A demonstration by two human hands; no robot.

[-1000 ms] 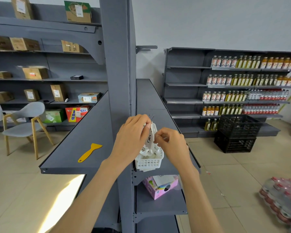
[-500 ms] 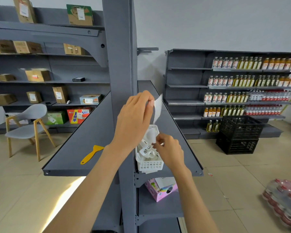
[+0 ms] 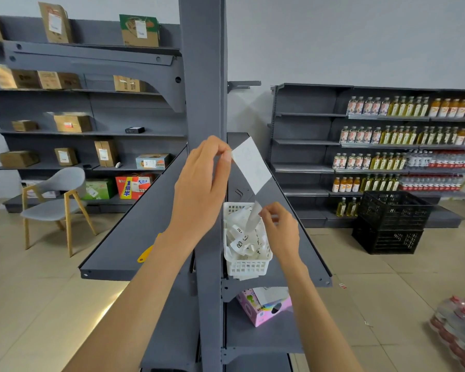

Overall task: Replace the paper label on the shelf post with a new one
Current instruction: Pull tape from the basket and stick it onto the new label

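A grey shelf post (image 3: 203, 76) rises in the middle of the view. My left hand (image 3: 202, 183) is raised in front of it and pinches the top corner of a white paper label (image 3: 251, 165), which hangs tilted to the right of the post. My right hand (image 3: 278, 232) is lower, over a white basket (image 3: 249, 267) full of paper labels and strips, and pinches a narrow white strip (image 3: 254, 217) by its upper end. The post's face above my left hand is bare.
A yellow scraper (image 3: 145, 255) lies on the left grey shelf (image 3: 124, 237), partly behind my left forearm. A pink box (image 3: 265, 308) sits on the lower shelf. Black crates (image 3: 392, 224) and bottle shelves stand right; a grey chair (image 3: 57, 200) stands left.
My left hand rose from the basket with the white label, up beside the post. My right hand stayed low over the basket, holding the peeled strip.
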